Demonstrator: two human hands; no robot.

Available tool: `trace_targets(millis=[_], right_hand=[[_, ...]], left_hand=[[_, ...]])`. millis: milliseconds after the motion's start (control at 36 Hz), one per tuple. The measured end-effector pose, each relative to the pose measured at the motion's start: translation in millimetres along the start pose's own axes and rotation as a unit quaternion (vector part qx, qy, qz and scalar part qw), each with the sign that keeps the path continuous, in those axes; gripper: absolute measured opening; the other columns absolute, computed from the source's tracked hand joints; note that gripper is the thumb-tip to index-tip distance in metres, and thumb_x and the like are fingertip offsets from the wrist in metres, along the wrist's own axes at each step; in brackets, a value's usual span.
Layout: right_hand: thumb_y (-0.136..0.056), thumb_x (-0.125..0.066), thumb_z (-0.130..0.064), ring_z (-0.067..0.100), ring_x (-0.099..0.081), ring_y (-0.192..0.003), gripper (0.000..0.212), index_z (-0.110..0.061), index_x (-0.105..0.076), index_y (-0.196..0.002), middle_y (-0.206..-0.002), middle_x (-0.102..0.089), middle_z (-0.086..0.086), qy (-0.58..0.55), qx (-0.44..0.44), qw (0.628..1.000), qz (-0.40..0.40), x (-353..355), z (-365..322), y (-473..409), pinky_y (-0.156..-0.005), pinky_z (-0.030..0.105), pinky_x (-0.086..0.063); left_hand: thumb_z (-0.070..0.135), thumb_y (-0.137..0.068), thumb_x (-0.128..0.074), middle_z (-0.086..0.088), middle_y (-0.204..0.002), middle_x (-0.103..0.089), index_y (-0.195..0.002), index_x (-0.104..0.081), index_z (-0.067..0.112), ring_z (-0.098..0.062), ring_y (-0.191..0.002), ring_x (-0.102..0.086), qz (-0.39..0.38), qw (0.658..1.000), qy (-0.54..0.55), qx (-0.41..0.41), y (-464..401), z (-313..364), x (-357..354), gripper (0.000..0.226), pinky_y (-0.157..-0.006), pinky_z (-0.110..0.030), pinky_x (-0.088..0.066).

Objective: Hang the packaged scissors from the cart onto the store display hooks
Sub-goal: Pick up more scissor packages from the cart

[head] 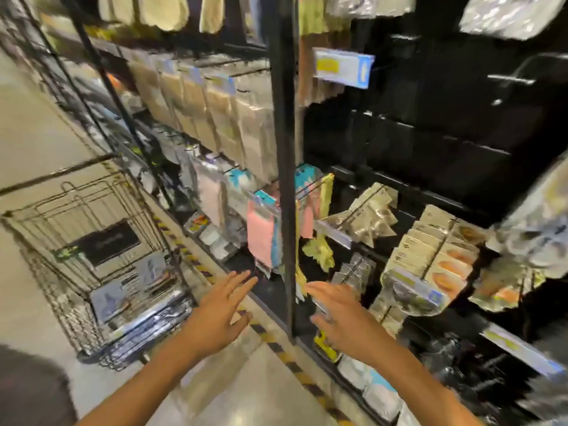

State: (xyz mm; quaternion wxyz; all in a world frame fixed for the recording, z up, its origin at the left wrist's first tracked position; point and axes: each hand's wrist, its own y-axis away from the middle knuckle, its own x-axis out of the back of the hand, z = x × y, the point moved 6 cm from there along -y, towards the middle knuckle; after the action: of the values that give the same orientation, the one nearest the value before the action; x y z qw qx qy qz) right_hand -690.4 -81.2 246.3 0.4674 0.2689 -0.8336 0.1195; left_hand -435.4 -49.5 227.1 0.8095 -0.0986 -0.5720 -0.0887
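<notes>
A wire shopping cart (70, 229) stands at the left on the floor, with flat packages (135, 290) stacked in its bottom; blur hides what they contain. My left hand (219, 312) is stretched forward with fingers spread and holds nothing, just right of the cart. My right hand (338, 318) reaches toward the low display, fingers apart, beside a blurred clear packet (322, 305); whether it grips the packet I cannot tell. The display hooks (507, 78) show on the dark panel at the upper right.
A black upright post (284, 149) divides the shelving in front of me. Hanging goods fill the rack: brown packets (221, 118), pink and blue cloths (262, 235), yellow gloves (319, 250), boxed items (439, 253). Yellow-black hazard tape (276, 345) runs along the floor.
</notes>
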Motion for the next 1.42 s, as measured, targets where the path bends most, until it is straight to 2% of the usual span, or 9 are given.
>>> trace_targets(millis=[278, 472, 694, 778, 889, 1111, 1250, 1361, 1417], right_hand=[[-0.104, -0.050, -0.041, 0.000, -0.019, -0.146, 0.056, -0.034, -0.030, -0.155, -0.155, -0.026, -0.020, 0.035, 0.054, 0.989, -0.137, -106.5, -131.5, -104.4, -0.117, 0.017, -0.016], [-0.100, -0.059, -0.036, 0.013, -0.030, -0.147, 0.055, -0.031, -0.038, -0.151, -0.156, -0.037, -0.010, 0.053, 0.097, 0.974, -0.196, -187.4, -210.9, -174.0, -0.121, 0.030, -0.026], [-0.101, -0.057, -0.033, 0.012, -0.028, -0.149, 0.056, -0.028, -0.036, -0.154, -0.158, -0.035, -0.009, 0.089, 0.130, 0.954, -0.254, -256.2, -265.1, -218.8, -0.118, 0.022, -0.020], [-0.100, -0.059, -0.034, 0.013, -0.036, -0.145, 0.055, -0.029, -0.039, -0.151, -0.153, -0.043, -0.007, 0.075, 0.117, 0.953, -0.270, -273.4, -270.7, -231.0, -0.118, 0.024, -0.026], [-0.101, -0.057, -0.034, 0.008, -0.036, -0.142, 0.052, -0.027, -0.041, -0.150, -0.152, -0.042, -0.010, 0.068, 0.110, 0.951, -0.280, -286.5, -272.5, -250.8, -0.110, 0.009, -0.019], [-0.100, -0.059, -0.029, 0.011, -0.036, -0.143, 0.053, -0.025, -0.042, -0.150, -0.152, -0.043, -0.006, 0.055, 0.121, 0.944, -0.302, -313.7, -268.8, -326.3, -0.111, 0.012, -0.019], [-0.099, -0.061, -0.028, 0.015, -0.043, -0.140, 0.050, -0.024, -0.047, -0.147, -0.150, -0.048, -0.004, 0.042, 0.129, 0.941, -0.310, -339.9, -264.8, -394.7, -0.113, 0.021, -0.029], [-0.096, -0.058, -0.038, 0.020, -0.045, -0.138, 0.051, -0.024, -0.050, -0.144, -0.148, -0.052, 0.000, 0.040, 0.109, 0.941, -0.317, -363.8, -250.0, -433.6, -0.118, 0.038, -0.035], [-0.096, -0.060, -0.029, 0.023, -0.049, -0.135, 0.048, -0.014, -0.055, -0.141, -0.144, -0.056, 0.006, 0.022, 0.099, 0.939, -0.329, -374.4, -245.9, -446.2, -0.116, 0.028, -0.031]], left_hand=[[0.062, -0.088, -0.038, 0.008, -0.163, -0.030, -0.156, -0.035, 0.030, -0.017, -0.147, -0.030, 0.022, 0.987, 0.040, 0.153, 131.4, -158.5, 35.5, 0.074, -0.117, -0.037, -0.027], [0.057, -0.092, -0.041, -0.009, -0.146, -0.056, -0.146, -0.053, 0.016, -0.038, -0.132, -0.055, -0.007, 0.967, 0.001, 0.254, 225.3, -272.3, 34.8, 0.069, -0.105, -0.051, -0.049], [0.073, -0.097, -0.008, -0.010, -0.150, -0.053, -0.148, -0.050, 0.017, -0.040, -0.135, -0.052, -0.010, 0.942, 0.037, 0.334, 289.3, -333.9, 31.5, 0.087, -0.109, -0.052, -0.044], [0.064, -0.099, -0.025, -0.008, -0.152, -0.050, -0.150, -0.048, 0.017, -0.041, -0.135, -0.052, -0.021, 0.933, 0.057, 0.355, 295.2, -346.0, 27.8, 0.072, -0.109, -0.052, -0.043], [0.050, -0.101, -0.045, 0.002, -0.167, -0.022, -0.160, -0.021, 0.028, -0.031, -0.154, -0.019, -0.032, 0.924, 0.091, 0.369, 289.9, -357.7, 23.0, 0.067, -0.124, -0.041, -0.017], [0.066, -0.089, -0.020, -0.004, -0.163, -0.032, -0.157, -0.033, 0.024, -0.033, -0.151, -0.030, -0.066, 0.910, 0.105, 0.396, 258.0, -400.0, 5.2, 0.082, -0.121, -0.044, -0.025], [0.064, -0.098, -0.020, 0.002, -0.170, -0.007, -0.162, -0.010, 0.029, -0.025, -0.157, -0.005, -0.092, 0.897, 0.111, 0.418, 215.2, -433.5, -5.7, 0.074, -0.125, -0.035, -0.004], [0.065, -0.092, -0.017, -0.005, -0.165, -0.027, -0.159, -0.029, 0.022, -0.033, -0.152, -0.024, -0.124, 0.878, 0.124, 0.445, 191.2, -460.9, -26.3, 0.080, -0.125, -0.042, -0.017], [0.058, -0.092, -0.029, -0.011, -0.155, -0.045, -0.151, -0.046, 0.015, -0.038, -0.142, -0.043, -0.119, 0.876, 0.140, 0.446, 180.4, -473.8, -36.2, 0.075, -0.119, -0.051, -0.032]])
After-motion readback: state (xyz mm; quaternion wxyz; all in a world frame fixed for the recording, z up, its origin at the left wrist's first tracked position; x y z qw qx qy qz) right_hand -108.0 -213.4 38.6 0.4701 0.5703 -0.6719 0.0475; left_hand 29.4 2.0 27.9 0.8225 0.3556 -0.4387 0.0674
